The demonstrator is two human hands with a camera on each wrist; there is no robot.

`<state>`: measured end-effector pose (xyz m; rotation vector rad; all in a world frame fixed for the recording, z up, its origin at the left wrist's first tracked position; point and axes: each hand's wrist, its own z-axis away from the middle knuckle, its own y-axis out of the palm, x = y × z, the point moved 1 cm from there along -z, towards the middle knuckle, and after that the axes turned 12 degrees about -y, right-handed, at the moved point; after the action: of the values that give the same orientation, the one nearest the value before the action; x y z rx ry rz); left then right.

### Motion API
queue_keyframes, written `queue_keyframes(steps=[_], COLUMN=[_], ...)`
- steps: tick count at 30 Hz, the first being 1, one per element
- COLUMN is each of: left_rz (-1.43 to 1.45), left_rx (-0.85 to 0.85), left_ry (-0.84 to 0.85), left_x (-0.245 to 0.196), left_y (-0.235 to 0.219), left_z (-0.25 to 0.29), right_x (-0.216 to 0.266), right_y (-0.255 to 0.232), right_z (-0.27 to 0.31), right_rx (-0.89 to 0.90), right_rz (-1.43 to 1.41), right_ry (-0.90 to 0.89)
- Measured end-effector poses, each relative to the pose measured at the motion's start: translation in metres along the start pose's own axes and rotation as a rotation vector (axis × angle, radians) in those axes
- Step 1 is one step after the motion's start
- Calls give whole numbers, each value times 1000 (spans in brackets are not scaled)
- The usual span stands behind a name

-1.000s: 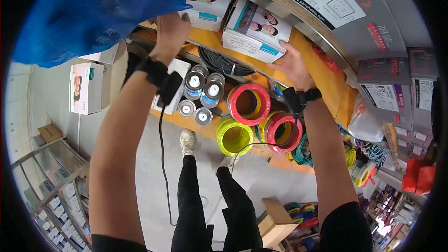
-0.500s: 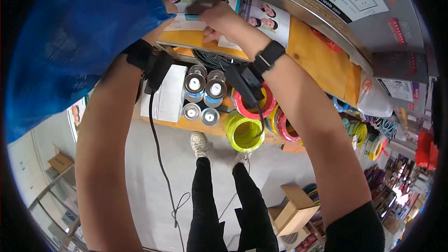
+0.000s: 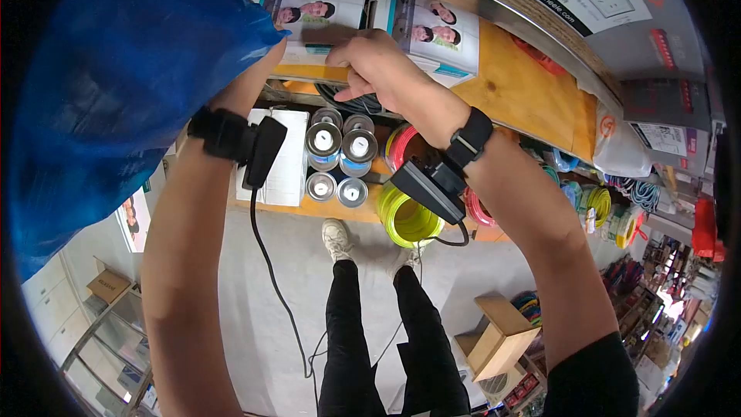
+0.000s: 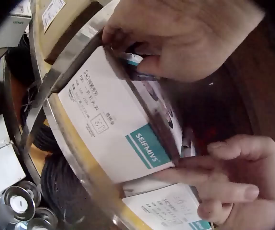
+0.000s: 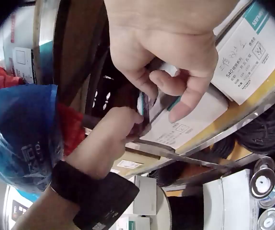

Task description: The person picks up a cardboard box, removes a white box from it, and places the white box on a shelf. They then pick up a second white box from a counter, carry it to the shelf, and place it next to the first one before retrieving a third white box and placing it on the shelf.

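A white printed carton (image 4: pixel 99 129) with a teal label stands on the wooden shelf at the left of a matching carton (image 3: pixel 436 38). My left hand (image 4: pixel 176 38) pinches the upper edge at one end of the first carton, its fingers curled by a small white and teal corner. In the head view a blue plastic bag (image 3: pixel 123 100) hides most of that hand. My right hand (image 3: pixel 378 66) lies at the other end of the same carton, fingers loosely bent. In the left wrist view its fingertips (image 4: pixel 168 175) touch the lower corner by the label.
Below the shelf are metal cans (image 3: pixel 324 139), a white box (image 3: pixel 289 158), dark cable (image 4: pixel 63 191) and yellow-green wire coils (image 3: pixel 409 216). Large grey cartons (image 3: pixel 656 38) stand at the upper right. Black cords run from both wrist cameras toward the floor.
My right hand has left the right end of the right-hand carton and moved left to the left-hand carton. The blue bag now covers more of the left hand and forearm.
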<state>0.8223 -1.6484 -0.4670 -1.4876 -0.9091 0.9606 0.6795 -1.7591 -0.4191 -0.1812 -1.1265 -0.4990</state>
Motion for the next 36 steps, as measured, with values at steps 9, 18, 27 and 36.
queue_keyframes(steps=[9, 18, 27, 36], left_rz=[467, 1143, 1168, 1123], left_rx=[-54, 100, 147, 126], left_ry=[94, 16, -76, 4], left_x=[-23, -112, -121, -124], left_y=[-24, 6, 18, 21], left_z=[56, 142, 149, 156], right_x=[-7, -36, -44, -52], right_y=[-41, -153, -161, -166], right_z=[43, 41, 27, 16], right_rx=[-112, -453, -113, -97], right_rz=[344, 280, 143, 241], right_ry=[-451, -172, -245, -142])
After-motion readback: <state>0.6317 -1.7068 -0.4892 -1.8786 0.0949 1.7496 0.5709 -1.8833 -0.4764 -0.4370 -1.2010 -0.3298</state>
